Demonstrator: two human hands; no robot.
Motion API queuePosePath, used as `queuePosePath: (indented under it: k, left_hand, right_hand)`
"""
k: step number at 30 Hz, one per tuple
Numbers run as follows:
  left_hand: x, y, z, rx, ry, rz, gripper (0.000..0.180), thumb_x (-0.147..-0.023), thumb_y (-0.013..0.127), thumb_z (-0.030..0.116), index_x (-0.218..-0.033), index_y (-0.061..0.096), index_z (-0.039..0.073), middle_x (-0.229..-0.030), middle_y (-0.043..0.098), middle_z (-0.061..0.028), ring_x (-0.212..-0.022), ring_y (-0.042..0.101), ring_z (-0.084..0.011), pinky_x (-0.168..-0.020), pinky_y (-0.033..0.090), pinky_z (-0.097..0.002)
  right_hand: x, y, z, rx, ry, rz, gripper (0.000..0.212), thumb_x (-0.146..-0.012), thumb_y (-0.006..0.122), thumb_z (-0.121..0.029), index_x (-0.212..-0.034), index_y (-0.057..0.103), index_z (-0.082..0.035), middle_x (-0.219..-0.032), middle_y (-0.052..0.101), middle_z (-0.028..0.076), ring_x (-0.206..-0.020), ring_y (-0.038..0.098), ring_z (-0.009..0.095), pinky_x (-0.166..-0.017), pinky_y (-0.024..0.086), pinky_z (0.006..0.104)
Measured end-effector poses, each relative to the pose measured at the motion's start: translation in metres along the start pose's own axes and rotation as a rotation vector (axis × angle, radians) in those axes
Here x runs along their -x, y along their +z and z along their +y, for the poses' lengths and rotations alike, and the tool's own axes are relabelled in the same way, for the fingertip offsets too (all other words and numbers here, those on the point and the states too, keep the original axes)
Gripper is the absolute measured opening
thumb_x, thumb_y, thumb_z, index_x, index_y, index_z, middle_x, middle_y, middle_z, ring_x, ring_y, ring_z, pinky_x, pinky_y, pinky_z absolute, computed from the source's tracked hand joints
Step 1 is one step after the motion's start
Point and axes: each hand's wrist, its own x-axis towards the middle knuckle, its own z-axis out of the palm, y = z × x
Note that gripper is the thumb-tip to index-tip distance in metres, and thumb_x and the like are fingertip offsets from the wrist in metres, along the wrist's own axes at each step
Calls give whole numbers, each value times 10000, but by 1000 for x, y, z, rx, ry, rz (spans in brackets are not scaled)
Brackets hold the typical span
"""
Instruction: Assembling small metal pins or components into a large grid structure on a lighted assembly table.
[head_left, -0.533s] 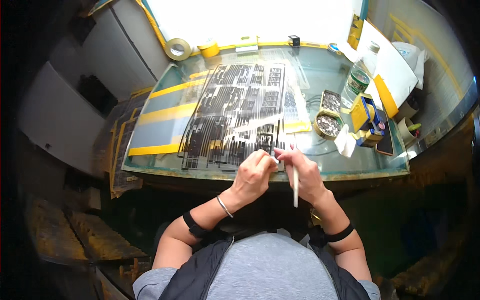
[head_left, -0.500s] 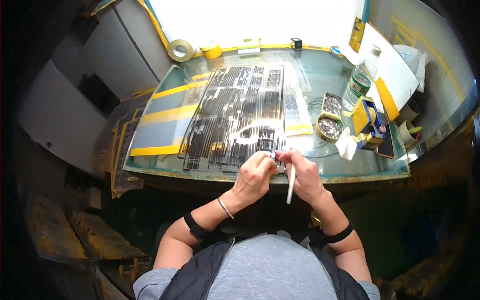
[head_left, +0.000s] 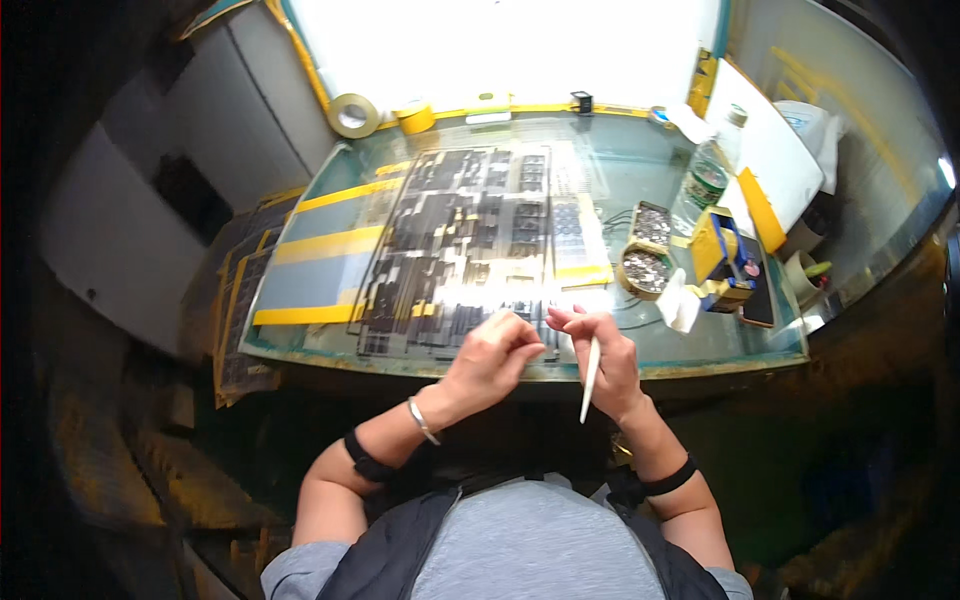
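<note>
A large clear sheet with dark striped and blocky patterns [head_left: 455, 235] lies flat on the glass-topped table [head_left: 640, 345]. Above the near edge of that sheet is my left hand [head_left: 490, 358], thumb and fingers pinched together; whatever may be between the fingertips is too small to make out. My right hand [head_left: 608, 365], just to its right, is closed around a slim white pen-like stick [head_left: 590, 385], which slants down toward me. The right thumb and forefinger point toward the left hand, with a small gap between the hands.
Right of the sheet stand a round tin [head_left: 645, 270] and a rectangular tray [head_left: 651, 222] of small bits, a crumpled white tissue [head_left: 682, 303], a yellow-blue dispenser [head_left: 722, 250], a phone [head_left: 760, 300] and a plastic bottle [head_left: 706, 178]. Tape rolls [head_left: 353, 116] line the far edge.
My hands have drawn apart slightly and come back toward me, off the sheet's near edge. The stick stays in my right hand. The whole view has shifted a little.
</note>
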Motion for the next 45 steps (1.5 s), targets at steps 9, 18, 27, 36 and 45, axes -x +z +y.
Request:
queuePosePath:
  k: [9,18,27,36,45]
  left_hand:
    - [-119,23,22,136,31,-152,141,-836,727,76,-926,667,-14,-791,721,-103,-740,713,-146,-700,571,-272]
    - [-160,74,-1,185,-11,-202,240,-837,669,-25,-1077,655,-29,-986,731,-149,-950,713,-188,-848,566,-285]
    - [-84,6,18,-110,367,-230,325,-868,692,140,-1168,617,41,-1042,683,-210,-927,672,-370,-794,543,-414]
    - [46,-27,-10,-370,184,-201,629,-825,747,218,-1347,487,-18,-1422,486,-206,-1364,425,-357,-1148,296,-513]
    - [38,10,-6,-331,295,-86,469,-792,755,155,-1204,608,-14,-1292,586,-163,-1236,545,-317,-1072,419,-474]
  right_hand:
    - [26,-37,18,121,-10,419,73,-946,543,24,-1014,516,22,-980,692,189,-812,712,208,-725,579,312]
    - [22,-34,16,225,-4,399,96,-924,579,25,-1009,535,29,-923,697,162,-765,717,210,-684,575,304]
    - [23,-41,17,209,-84,345,394,-1038,456,-300,-1240,541,27,-903,699,152,-792,690,242,-735,543,339]
    - [30,-34,-6,282,-79,81,180,-865,654,-105,-997,688,11,-884,678,143,-854,657,296,-969,487,485]
    - [34,-21,-26,404,-80,-122,212,-715,735,-10,-921,716,-57,-907,719,89,-957,681,290,-1059,406,533]
